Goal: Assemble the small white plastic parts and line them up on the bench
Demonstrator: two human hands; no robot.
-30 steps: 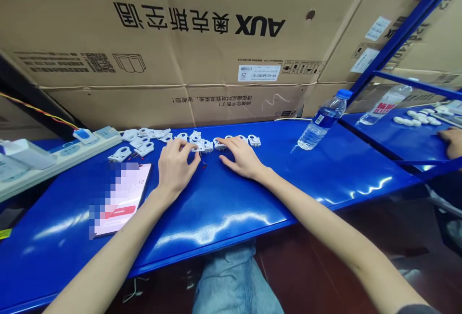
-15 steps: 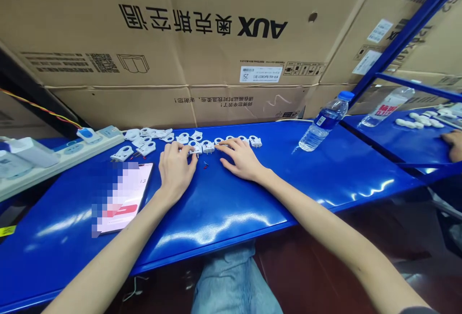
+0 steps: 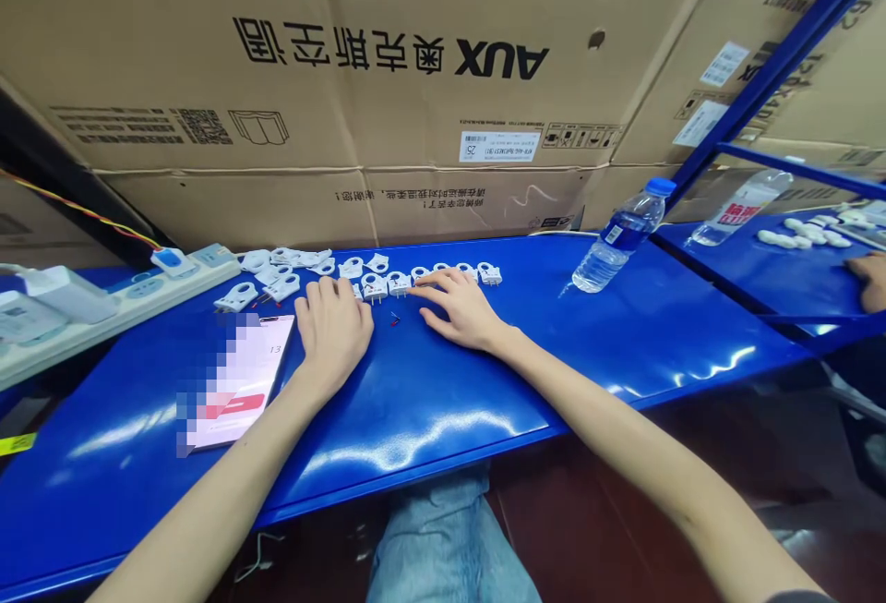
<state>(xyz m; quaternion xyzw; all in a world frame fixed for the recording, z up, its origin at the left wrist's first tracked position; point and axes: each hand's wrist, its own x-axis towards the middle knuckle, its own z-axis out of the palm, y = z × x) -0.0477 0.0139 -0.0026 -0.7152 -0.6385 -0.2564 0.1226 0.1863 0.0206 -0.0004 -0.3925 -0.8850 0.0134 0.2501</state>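
A row of white two-pin plugs with ring-shaped handles (image 3: 375,287) stands along the blue table, their pins pointing toward me. My left hand (image 3: 333,331) is closed at the row's left end, its fingertips mostly hidden; part of a white plug (image 3: 357,291) shows beside its fingers. My right hand (image 3: 457,309) lies with fingers stretched out and apart, their tips at the plugs in the middle of the row. One more plug (image 3: 488,272) stands just beyond the right hand. A tiny red and dark piece (image 3: 394,318) lies between my hands.
More loose white plugs (image 3: 281,283) lie in a heap at the back left. A phone (image 3: 242,400) rests left of my left arm, near a power strip (image 3: 152,298). At the right stands a water bottle (image 3: 619,238). A large carton (image 3: 388,123) walls off the back.
My left hand has shifted slightly left, away from a plug that now stands uncovered in the row, and its fingers have curled. The right hand has barely moved.
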